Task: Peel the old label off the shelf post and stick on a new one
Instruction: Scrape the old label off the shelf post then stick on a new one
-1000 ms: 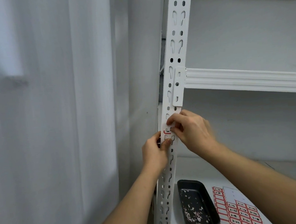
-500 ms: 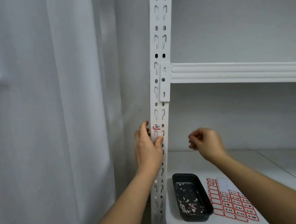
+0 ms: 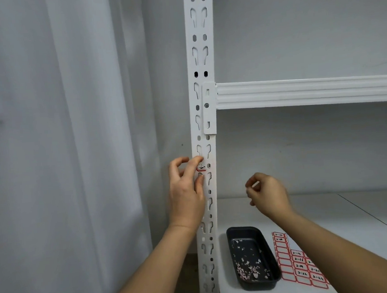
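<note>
A white slotted shelf post (image 3: 201, 54) stands upright in the middle. A small remnant of the old red-edged label (image 3: 201, 168) clings to its left side. My left hand (image 3: 186, 190) rests against the post, with its fingertips on and just beside that remnant. My right hand (image 3: 265, 194) hovers to the right of the post, apart from it. Its thumb and forefinger are pinched together on a tiny pale scrap of label (image 3: 256, 184). A sheet of red-bordered new labels (image 3: 299, 262) lies on the lower shelf.
A dark tray (image 3: 267, 253) holding several peeled label scraps sits on the white lower shelf (image 3: 329, 205), left of the label sheet. A white crossbeam (image 3: 307, 90) runs right from the post. A pale curtain (image 3: 62, 155) hangs on the left.
My right hand has come away from the label on the post and moved right and down, pinching a scrap. My left hand's fingers have moved up onto the remnant.
</note>
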